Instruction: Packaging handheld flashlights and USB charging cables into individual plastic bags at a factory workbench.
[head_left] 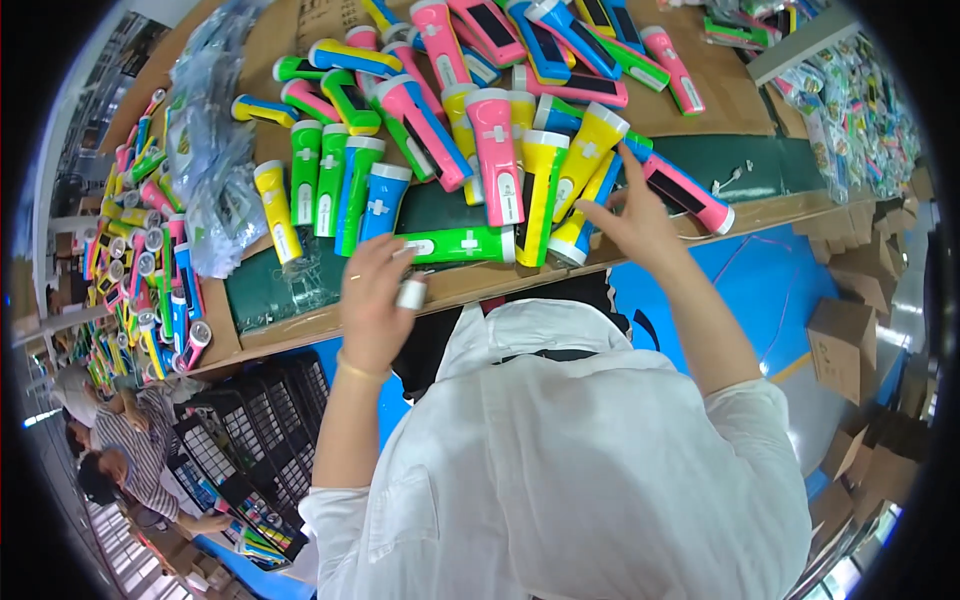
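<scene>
My left hand (pixel 375 295) is at the table's near edge, its fingertips at the tail of a green flashlight (pixel 465 243) lying crosswise. The thumb stands apart from the fingers, with something white (pixel 411 293) at its tip, perhaps a wrap. My right hand (pixel 640 222) is open, thumb and index finger spread beside a yellow-and-blue flashlight (pixel 575 235). Close to it lean a yellow flashlight (pixel 588 150) and a yellow-and-green one (pixel 542 195). A pink flashlight (pixel 495 160) with a white cross stands out in the middle, and a pink one with a dark panel (pixel 690 195) lies right of my hand.
Many more flashlights heap at the table's far side. Clear plastic bags (pixel 205 150) lie at left, near another flashlight pile (pixel 140 270). Black crates (pixel 250 430) stand below left, beside a person in stripes (pixel 145 450). Cardboard boxes (pixel 842 345) stand on the right floor.
</scene>
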